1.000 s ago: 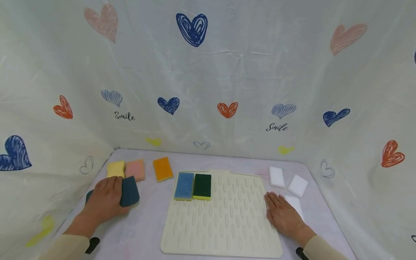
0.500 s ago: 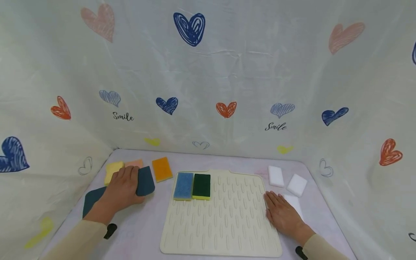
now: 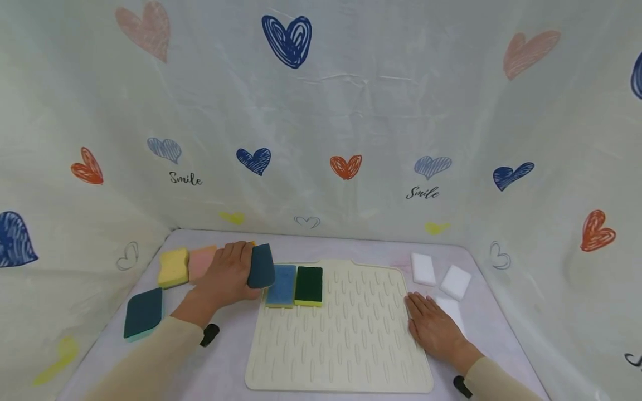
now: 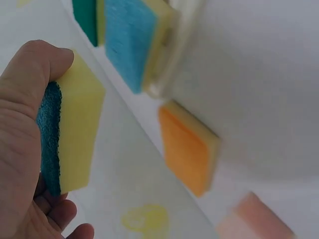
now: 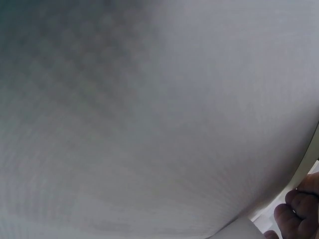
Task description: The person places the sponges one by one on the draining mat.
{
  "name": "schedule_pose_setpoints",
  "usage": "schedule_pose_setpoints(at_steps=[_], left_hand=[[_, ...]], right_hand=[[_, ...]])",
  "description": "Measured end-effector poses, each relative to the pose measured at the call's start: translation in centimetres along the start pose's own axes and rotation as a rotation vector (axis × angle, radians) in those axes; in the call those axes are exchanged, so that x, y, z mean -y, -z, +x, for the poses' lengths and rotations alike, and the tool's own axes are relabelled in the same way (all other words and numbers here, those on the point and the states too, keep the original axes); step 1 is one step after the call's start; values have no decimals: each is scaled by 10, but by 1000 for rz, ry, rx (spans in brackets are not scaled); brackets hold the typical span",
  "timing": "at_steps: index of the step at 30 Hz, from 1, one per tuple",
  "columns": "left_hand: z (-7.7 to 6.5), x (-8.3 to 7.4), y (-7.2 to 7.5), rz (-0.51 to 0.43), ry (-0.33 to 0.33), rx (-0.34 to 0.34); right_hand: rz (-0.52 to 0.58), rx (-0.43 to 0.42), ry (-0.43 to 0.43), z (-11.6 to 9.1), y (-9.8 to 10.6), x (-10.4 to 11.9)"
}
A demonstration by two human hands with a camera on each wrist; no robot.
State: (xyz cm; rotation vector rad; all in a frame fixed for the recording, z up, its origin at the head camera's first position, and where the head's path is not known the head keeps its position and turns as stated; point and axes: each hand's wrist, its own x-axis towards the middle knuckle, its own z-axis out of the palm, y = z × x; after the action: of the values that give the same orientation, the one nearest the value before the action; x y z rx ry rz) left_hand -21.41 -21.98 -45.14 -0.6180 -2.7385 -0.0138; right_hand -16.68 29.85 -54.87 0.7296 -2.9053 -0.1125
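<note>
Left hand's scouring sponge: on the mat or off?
Off: the left wrist view shows the left hand gripping the scouring sponge apart from the ridged mat.

White heart-printed sheeting surrounds the pale lavender tabletop on three sides.

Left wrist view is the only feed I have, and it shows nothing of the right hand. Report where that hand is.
Observer: In the head view, the right hand rests at the right edge of the cream ridged mat.

Operator: Understood. I have the teal-and-yellow sponge in the left hand. Now tell me of any other sponge with a dark teal face.

Observer: One more, in the head view: a sponge with a dark teal top and pale aqua side lies at the left of the tabletop, beside the left sleeve.
</note>
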Motion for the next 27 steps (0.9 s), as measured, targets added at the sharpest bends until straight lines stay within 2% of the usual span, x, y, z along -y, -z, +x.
schedule_pose_setpoints(at_steps=[7,13,18,27], left_hand=[[31,-38,2,-66,1,125],[51,-65,-3,-97,-34,201],[66,-87,-9,-163,-59,253],[85,-118,-22,-208,-89,315]], right_hand=[[2,-7,-6,1,0,0],[5,5,-10,0,0,0],[13,35,-25,-1,0,0],[-10,57,-12,0,3,0]])
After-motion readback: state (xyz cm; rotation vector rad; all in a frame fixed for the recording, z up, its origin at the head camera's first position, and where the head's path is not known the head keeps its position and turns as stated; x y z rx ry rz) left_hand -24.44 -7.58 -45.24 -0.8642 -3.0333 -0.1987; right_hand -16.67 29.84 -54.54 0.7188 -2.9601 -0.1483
